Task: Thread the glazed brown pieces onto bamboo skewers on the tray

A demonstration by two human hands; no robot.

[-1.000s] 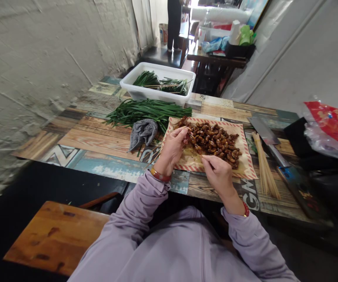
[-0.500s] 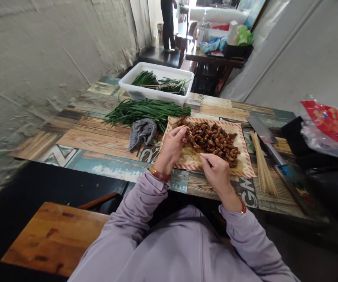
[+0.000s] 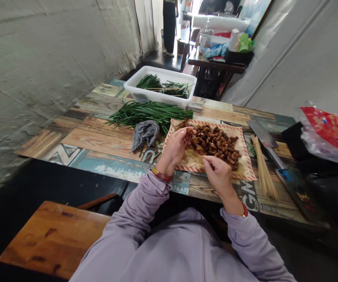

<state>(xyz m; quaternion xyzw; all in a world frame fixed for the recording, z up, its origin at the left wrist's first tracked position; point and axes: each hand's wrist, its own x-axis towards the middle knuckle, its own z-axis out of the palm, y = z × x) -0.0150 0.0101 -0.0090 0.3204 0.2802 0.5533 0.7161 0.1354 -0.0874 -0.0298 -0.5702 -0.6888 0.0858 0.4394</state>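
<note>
The work looks partway: greens lie bunched in the white tub (image 3: 157, 97), while loose green stalks (image 3: 152, 112) and plenty of glazed brown pieces (image 3: 217, 143) appear left to handle. The pieces lie heaped on the striped paper (image 3: 247, 160), on the bench (image 3: 98, 137). The right hand (image 3: 219, 172) pinches what looks like the end of a thin stick (image 3: 203, 157); the left hand (image 3: 176, 148) curls its fingers at the heap's edge (whether it grips anything, one cannot tell). Counted: one tub with two bunches, one cleaver (image 3: 262, 134), one grey cloth (image 3: 145, 135), one sheet of paper; the pieces and the pale sticks (image 3: 264, 170) overlap too much to number.
</note>
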